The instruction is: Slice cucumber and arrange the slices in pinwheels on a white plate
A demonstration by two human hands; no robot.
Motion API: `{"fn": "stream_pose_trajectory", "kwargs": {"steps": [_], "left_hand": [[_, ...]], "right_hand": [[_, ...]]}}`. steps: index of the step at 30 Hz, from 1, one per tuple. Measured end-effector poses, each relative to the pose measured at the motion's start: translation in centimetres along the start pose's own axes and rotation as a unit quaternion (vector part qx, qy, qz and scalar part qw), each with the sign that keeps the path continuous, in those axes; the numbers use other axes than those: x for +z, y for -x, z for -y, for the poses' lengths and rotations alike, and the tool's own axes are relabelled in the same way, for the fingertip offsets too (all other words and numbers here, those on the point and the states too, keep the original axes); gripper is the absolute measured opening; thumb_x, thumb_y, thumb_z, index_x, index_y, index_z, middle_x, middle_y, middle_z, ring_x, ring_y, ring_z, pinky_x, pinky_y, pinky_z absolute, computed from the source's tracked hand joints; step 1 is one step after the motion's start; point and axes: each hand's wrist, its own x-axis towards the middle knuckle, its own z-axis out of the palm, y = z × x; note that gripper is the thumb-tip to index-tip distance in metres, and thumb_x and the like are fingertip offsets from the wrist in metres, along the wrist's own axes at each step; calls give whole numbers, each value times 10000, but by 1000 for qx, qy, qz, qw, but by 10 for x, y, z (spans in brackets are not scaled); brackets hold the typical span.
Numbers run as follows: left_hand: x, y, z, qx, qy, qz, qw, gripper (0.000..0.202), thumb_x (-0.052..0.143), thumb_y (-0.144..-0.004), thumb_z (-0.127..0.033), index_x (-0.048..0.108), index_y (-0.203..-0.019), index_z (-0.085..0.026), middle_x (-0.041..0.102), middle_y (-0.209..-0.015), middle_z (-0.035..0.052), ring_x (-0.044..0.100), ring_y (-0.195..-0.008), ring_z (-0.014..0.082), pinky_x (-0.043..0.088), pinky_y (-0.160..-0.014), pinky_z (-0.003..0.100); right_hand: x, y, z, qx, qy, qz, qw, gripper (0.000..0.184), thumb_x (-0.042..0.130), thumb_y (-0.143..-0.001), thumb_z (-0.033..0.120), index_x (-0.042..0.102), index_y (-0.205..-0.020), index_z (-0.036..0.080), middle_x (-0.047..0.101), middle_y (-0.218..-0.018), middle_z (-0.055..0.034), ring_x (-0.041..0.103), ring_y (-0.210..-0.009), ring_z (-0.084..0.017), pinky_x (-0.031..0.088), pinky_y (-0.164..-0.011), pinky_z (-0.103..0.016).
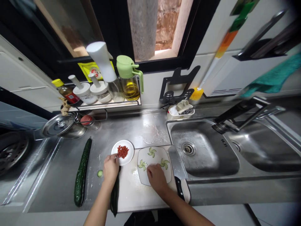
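Observation:
My left hand [110, 168] is closed at the near rim of a small white dish [128, 157] that holds red goji berries [123, 151]; what its fingertips pinch is hidden. My right hand [156, 177] rests knuckles-up on a white square plate [164, 153], fingers curled down by a cucumber-slice flower [142, 164]. Two more such flowers [151, 152] lie on the plate. Both sit on a white cutting board [131, 191]. A part-cut cucumber [114, 194] lies under my left wrist.
A whole cucumber [81, 174] and one loose slice [100, 173] lie to the left. A cleaver [177, 166] lies at the board's right edge, beside the steel sink [202, 150]. A rack with oil and seasoning bottles [105, 84] stands behind; a pot lid [58, 124] at the far left.

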Motion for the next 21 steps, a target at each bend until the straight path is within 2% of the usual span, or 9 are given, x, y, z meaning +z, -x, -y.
{"fn": "stream_pose_trajectory", "kwargs": {"steps": [2,5,15,18,21], "left_hand": [[-1,-5,11,-9,-38,1,999,314,447,-826,-230,682,-1025,-170,652,-938,108,589,-922,231,438,-861,333],[1,-9,16,-6,-60,8,998,305,448,-821,-243,700,-986,-191,658,-912,95,587,-921,232,434,-858,330],[1,-14,17,3,-20,18,1000,299,452,-792,-263,711,-909,-171,668,-866,90,609,-886,223,436,-869,327],[-2,-6,12,-14,17,6,1000,284,464,-788,-283,705,-893,-176,670,-871,84,619,-840,214,443,-855,325],[-2,9,-4,-12,80,10,997,247,485,-786,-296,703,-849,-199,680,-903,65,624,-782,188,457,-814,305]], "right_hand": [[0,3,0,-1,0,4,1000,189,457,-862,136,618,-784,196,638,-847,-28,506,-817,-174,312,-796,-277],[0,6,0,-3,2,9,1000,200,450,-866,131,618,-779,196,635,-834,-27,504,-816,-176,311,-791,-277],[-1,10,-3,-1,-1,7,1000,192,460,-852,114,607,-762,198,628,-802,-16,498,-809,-170,307,-809,-273],[-1,10,-4,-2,-6,6,1000,188,464,-841,104,606,-760,197,626,-800,-15,498,-813,-170,307,-817,-272],[-2,9,-4,-3,-12,4,1000,183,466,-835,102,607,-763,194,626,-805,-16,497,-818,-174,311,-805,-272]]}}
